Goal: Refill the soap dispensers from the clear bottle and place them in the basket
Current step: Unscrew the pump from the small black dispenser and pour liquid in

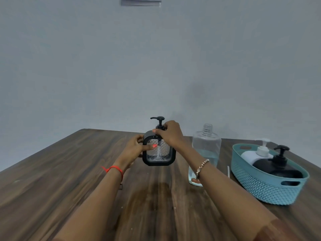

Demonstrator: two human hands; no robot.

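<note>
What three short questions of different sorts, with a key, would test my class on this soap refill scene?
1. True or false: the clear bottle has its cap on.
2. How many dispensers lie in the teal basket?
3. Which hand turns the pump collar of the square dispenser: A left, B right?

Key: 1 false, its threaded neck is bare. 2 two, a white dispenser and a black dispenser. 3 B; the right hand is at the collar and the left hand steadies the body.
</note>
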